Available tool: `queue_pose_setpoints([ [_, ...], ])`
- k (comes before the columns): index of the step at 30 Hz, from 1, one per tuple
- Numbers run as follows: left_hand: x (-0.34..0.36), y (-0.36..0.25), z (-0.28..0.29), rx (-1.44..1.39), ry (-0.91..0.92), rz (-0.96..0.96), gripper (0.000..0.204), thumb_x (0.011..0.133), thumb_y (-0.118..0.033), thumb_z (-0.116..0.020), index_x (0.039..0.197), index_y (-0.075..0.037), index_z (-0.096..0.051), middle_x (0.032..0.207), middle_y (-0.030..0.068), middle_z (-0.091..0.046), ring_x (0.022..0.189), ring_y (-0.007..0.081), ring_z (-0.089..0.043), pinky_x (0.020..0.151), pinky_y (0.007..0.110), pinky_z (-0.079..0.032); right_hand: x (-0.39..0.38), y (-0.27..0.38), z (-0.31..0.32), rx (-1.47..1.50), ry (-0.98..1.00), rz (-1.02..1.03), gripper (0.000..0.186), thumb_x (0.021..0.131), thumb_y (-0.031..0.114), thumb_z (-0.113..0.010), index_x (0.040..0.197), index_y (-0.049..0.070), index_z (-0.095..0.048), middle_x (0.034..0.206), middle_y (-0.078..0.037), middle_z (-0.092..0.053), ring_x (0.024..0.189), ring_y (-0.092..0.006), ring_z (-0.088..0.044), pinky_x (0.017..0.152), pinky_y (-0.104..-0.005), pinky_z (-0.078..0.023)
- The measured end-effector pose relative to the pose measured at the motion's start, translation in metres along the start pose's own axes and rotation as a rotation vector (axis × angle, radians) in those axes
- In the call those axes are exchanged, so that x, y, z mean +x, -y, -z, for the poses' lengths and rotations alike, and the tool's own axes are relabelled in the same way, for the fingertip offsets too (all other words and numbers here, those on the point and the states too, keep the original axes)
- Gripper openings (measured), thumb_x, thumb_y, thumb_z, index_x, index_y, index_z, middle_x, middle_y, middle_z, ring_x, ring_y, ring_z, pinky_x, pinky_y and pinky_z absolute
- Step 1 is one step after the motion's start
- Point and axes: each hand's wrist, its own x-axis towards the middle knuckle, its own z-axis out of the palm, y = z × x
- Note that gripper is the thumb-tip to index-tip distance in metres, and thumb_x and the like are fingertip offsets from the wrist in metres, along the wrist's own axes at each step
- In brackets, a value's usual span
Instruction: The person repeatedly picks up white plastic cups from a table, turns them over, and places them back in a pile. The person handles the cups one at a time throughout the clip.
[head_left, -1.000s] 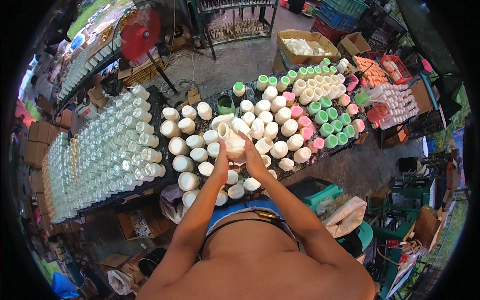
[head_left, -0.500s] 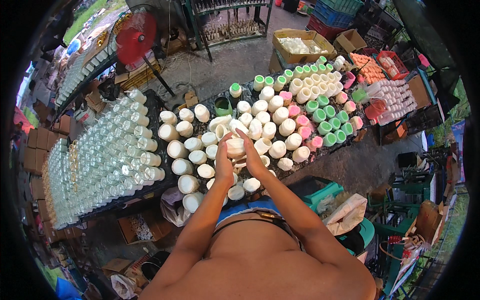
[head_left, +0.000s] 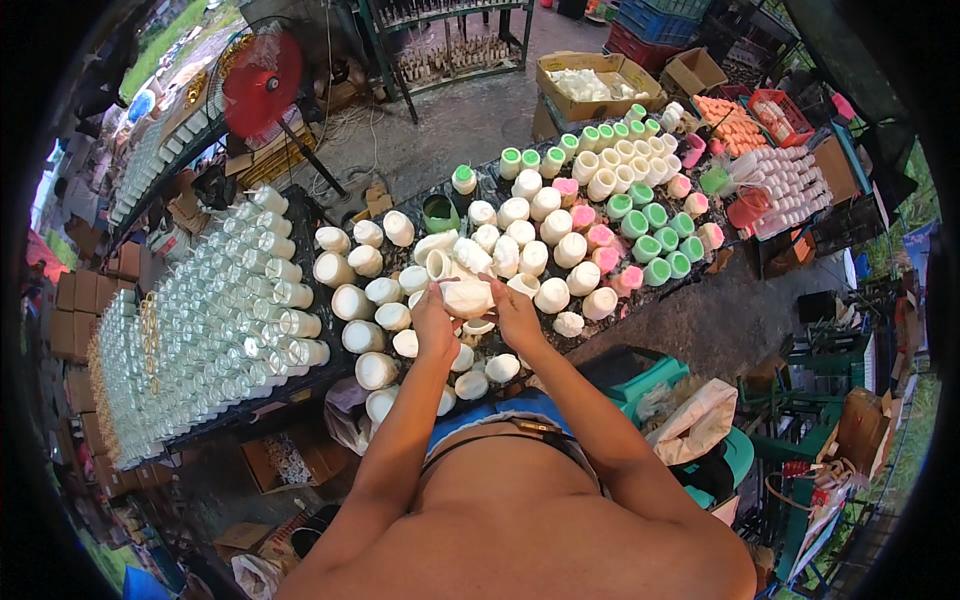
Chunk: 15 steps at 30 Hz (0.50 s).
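Observation:
A white, rough-surfaced lump or mould (head_left: pixel 467 295) lies sideways between my left hand (head_left: pixel 434 318) and my right hand (head_left: pixel 510 318), whose fingers are closed on its two ends and partly hidden behind it. Just beyond it, a white hollow cup (head_left: pixel 437 263) stands among many white cylinders (head_left: pixel 552 295) on the black-covered table. Some pieces to the right have pink tops (head_left: pixel 604 258); others are green (head_left: pixel 656 272) or have green tops (head_left: pixel 510 161). A green container (head_left: pixel 438 212) stands behind the white pieces.
Rows of glass jars (head_left: pixel 200 360) fill the left table. A red fan (head_left: pixel 263 83), a cardboard box (head_left: pixel 555 88), a metal rack (head_left: pixel 450 40) and stacked crates (head_left: pixel 650 20) stand at the back. A teal chair (head_left: pixel 730 460) and white sack (head_left: pixel 685 430) are at lower right.
Both hands have turned from upright fingertips pressed around the lump to a lower, slightly wider grip at its ends, tipping it sideways. The view has shifted slightly.

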Motion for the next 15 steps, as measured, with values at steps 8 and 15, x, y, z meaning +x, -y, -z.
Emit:
queue_pose_setpoints([
  [8, 0.004, 0.018, -0.003, -0.063, -0.133, 0.04, 0.039, 0.111, -0.037, -0.04, 0.127, -0.008, -0.06, 0.117, 0.0082, -0.068, 0.094, 0.0247, -0.07, 0.075, 0.041, -0.058, 0.0, -0.041, -0.001, -0.14, -0.247, 0.04, 0.054, 0.108, 0.046, -0.047, 0.123, -0.001, -0.068, 0.098, -0.009, -0.073, 0.081, -0.0157, -0.069, 0.074, -0.0305, -0.058],
  [15, -0.002, 0.023, -0.007, -0.201, -0.115, 0.175, 0.038, 0.11, -0.036, -0.043, 0.127, -0.006, -0.059, 0.115, 0.0077, -0.068, 0.095, 0.0209, -0.069, 0.078, 0.039, -0.057, 0.009, -0.05, 0.006, -0.124, -0.391, 0.076, 0.054, 0.108, 0.042, -0.049, 0.109, -0.008, -0.07, 0.09, -0.011, -0.072, 0.075, -0.0162, -0.069, 0.069, -0.031, -0.059],
])
